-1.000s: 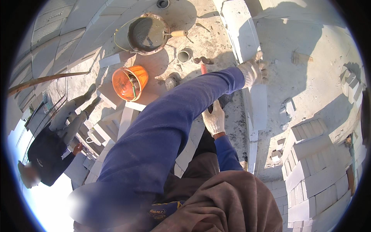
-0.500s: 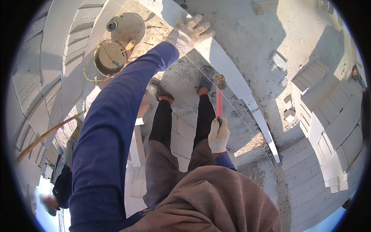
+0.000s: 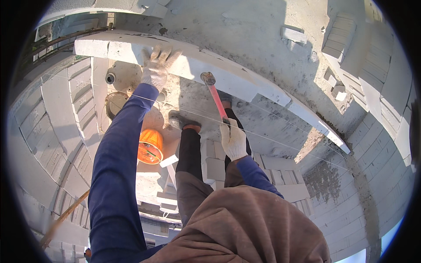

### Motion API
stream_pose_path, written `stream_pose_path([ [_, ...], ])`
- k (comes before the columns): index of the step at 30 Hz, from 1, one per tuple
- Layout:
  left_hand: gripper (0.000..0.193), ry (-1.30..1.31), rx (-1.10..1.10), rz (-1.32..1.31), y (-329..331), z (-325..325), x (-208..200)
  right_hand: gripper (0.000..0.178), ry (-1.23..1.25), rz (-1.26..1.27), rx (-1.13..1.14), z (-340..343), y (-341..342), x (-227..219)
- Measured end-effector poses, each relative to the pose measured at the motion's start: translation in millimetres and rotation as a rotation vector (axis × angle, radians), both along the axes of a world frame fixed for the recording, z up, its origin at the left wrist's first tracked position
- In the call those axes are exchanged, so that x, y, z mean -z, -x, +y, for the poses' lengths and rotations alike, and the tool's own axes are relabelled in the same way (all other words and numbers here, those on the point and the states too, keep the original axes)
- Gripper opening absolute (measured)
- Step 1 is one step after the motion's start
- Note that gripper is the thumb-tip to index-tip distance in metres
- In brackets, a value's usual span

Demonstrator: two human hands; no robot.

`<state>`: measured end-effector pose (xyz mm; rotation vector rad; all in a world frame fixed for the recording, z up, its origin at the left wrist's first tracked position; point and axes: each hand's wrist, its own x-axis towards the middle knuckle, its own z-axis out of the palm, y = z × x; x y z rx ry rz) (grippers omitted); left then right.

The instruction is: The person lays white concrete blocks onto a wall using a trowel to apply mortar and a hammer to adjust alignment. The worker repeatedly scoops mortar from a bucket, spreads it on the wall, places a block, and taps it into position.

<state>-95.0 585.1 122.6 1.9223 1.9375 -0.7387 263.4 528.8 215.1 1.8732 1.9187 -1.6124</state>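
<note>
My left hand (image 3: 156, 68), in a whitish work glove, rests with its fingers spread on a block of the low white block wall (image 3: 193, 61). In my right hand (image 3: 233, 139), also gloved, is a hammer (image 3: 218, 101), held by the dark end of its pinkish-red handle. The hammer's worn, crusted head points away from me, close to the near face of the wall; I cannot tell whether it touches. A thin taut string (image 3: 258, 133) runs across my side of the wall, passing over my left forearm and near my right hand.
An orange bucket (image 3: 150, 147) stands by my left arm, near a round tub of grey mortar (image 3: 115, 105) and a grey pipe end (image 3: 110, 78). Stacked blocks (image 3: 48, 127) rise on the left. More stacked blocks (image 3: 340, 37) stand far right, with loose blocks (image 3: 294, 35) beyond the wall.
The view has turned, and the orange bucket has come into sight. My left hand is now further left on the wall. The hammer has swung up and left, its head nearer the wall face.
</note>
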Motion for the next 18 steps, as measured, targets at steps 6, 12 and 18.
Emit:
stream_pose_path([
  [6,0.095,-0.09,0.05,0.008,1,-1,8,0.033,0.409,-0.098,0.51,-81,-79,-62],
  [12,0.093,-0.188,0.025,-0.066,4,-6,10,0.033,0.885,-0.024,1.097,-54,-98,-53],
  [18,0.091,-0.205,0.009,-0.12,5,0,14,0.033,0.716,0.1,1.351,3,-71,44],
])
